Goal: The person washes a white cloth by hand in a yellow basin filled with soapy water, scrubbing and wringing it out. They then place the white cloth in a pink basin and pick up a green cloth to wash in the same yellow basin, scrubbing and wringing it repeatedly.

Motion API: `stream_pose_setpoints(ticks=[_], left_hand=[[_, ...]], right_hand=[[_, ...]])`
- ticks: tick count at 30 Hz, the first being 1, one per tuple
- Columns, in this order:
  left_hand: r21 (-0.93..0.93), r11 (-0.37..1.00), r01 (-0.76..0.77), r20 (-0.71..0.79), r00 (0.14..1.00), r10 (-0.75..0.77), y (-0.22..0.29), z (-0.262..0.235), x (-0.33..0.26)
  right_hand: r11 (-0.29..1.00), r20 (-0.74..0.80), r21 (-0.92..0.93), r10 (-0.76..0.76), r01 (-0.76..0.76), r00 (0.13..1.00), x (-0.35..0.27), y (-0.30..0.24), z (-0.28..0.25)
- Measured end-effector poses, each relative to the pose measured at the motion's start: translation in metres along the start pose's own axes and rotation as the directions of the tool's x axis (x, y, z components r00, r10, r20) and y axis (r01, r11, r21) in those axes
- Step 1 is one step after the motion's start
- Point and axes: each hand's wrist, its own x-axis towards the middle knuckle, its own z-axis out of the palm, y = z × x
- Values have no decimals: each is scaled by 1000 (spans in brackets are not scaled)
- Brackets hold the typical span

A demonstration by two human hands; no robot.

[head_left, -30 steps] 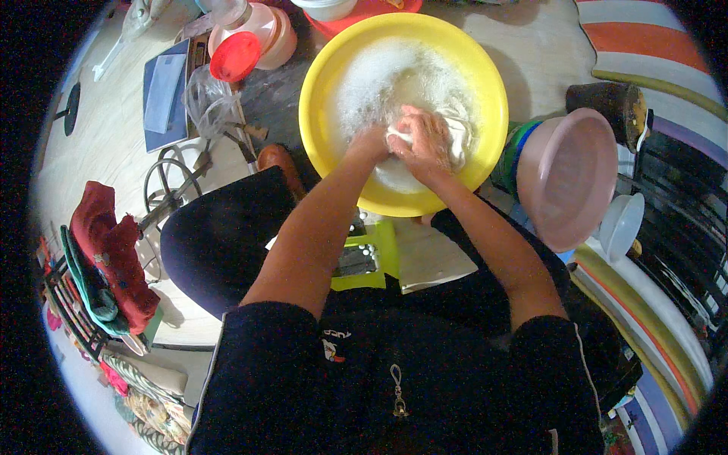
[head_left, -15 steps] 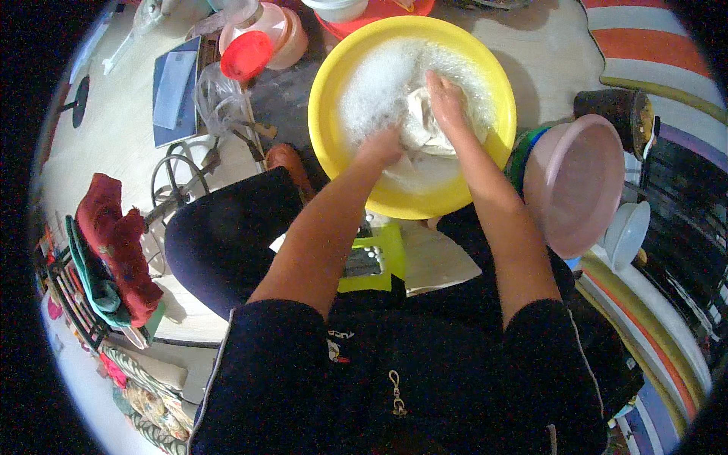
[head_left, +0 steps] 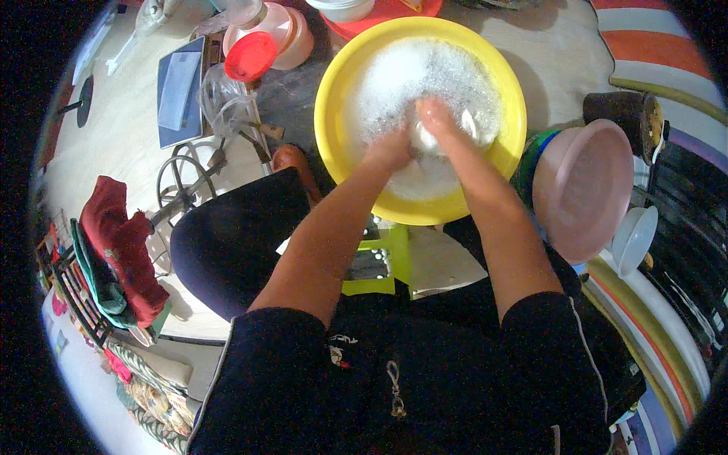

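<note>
A large yellow basin [head_left: 327,121] holds white suds [head_left: 402,76], and a wet white cloth [head_left: 468,127] lies partly sunk in them. My right hand [head_left: 435,116] is closed on the cloth, its knuckles up and its fingers curled down out of sight. Close beside it on the left, my left hand [head_left: 390,150] is half in the foam. It looks closed on the cloth's near left part, though suds hide most of its fingertips.
A pink tub [head_left: 580,189] leans at the right, beside a light blue bowl [head_left: 635,239] and a dark pot [head_left: 618,114]. A lime-green stool [head_left: 400,254] stands between my legs. Left lie a plastic bag [head_left: 224,98], a red lid [head_left: 251,56] and red cloth [head_left: 121,250].
My right hand has gone from lying extended over the cloth to curled, lower and nearer my left hand. More suds now cover the cloth. The whole view has shifted slightly.
</note>
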Motion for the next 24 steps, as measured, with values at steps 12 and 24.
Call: stream_pose_setpoints(ticks=[12, 24], left_hand=[[-60, 997, -41, 277, 959, 57, -23, 16, 25], [29, 997, 67, 99, 993, -69, 3, -8, 3]], right_hand=[[815, -475, 84, -474, 574, 741, -100, 6, -22], [999, -182, -16, -50, 47, 982, 19, 12, 4]])
